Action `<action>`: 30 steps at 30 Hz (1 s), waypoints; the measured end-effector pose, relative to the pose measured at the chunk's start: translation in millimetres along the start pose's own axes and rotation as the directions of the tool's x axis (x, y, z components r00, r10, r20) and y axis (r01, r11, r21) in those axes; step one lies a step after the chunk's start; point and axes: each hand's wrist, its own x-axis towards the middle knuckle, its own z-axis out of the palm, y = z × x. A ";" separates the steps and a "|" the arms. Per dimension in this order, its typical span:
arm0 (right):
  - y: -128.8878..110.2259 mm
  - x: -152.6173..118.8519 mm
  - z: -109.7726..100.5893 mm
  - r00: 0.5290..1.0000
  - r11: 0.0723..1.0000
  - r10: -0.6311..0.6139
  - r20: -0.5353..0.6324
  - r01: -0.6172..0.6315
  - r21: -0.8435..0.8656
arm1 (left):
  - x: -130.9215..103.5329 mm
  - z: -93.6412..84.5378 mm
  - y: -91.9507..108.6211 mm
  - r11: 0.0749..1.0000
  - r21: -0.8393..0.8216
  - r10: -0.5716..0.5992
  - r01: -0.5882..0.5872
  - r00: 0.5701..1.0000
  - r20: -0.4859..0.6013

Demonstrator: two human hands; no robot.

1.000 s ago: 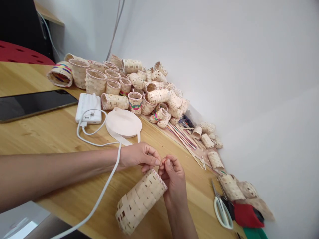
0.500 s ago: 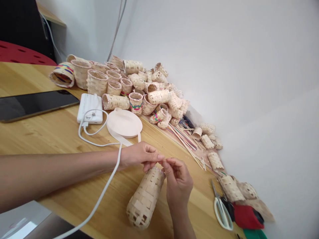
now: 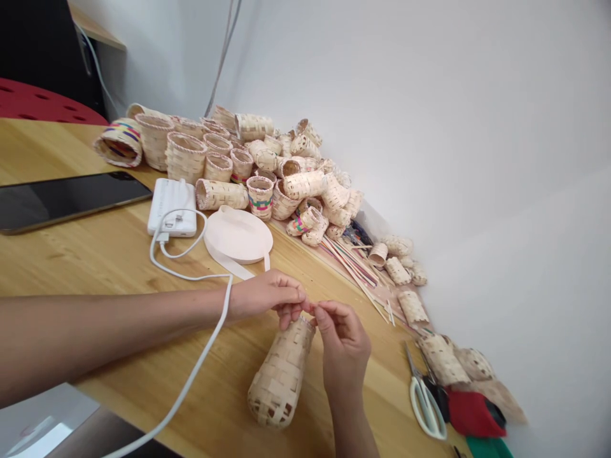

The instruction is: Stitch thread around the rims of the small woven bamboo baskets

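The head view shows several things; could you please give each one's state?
Left hand: pinched
Right hand: pinched
Woven basket: tilted, rim near hands
Phone: screen dark
Power bank: cable plugged in
Ribbon roll: partly unwound
Basket pile: some upright, others sideways
White-handled scissors: lying flat

For your inventory: left hand (image 3: 270, 296), one; right hand (image 3: 347, 346), one; woven basket (image 3: 280, 375) at your hands, one; phone (image 3: 71, 200), one; power bank (image 3: 167, 198), one; ribbon roll (image 3: 242, 235), one; white-handled scissors (image 3: 427, 409), one pair; piled baskets (image 3: 186, 164), over twenty, exact count hidden.
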 end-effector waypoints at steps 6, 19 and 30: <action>-0.7 3.3 -0.2 0.997 0.996 0.074 0.032 -0.075 0.053 | 2.0 -2.6 -2.1 1.000 -0.009 -0.006 0.006 1.000 0.003; 0.6 5.3 2.8 0.988 0.970 0.142 0.061 -0.152 0.189 | 4.9 -2.9 -9.1 0.995 0.096 0.044 -0.042 0.999 -0.012; 0.4 4.2 5.1 0.995 0.971 0.065 0.079 -0.082 0.227 | 0.9 3.1 -8.9 0.943 0.314 0.145 -0.109 0.985 -0.095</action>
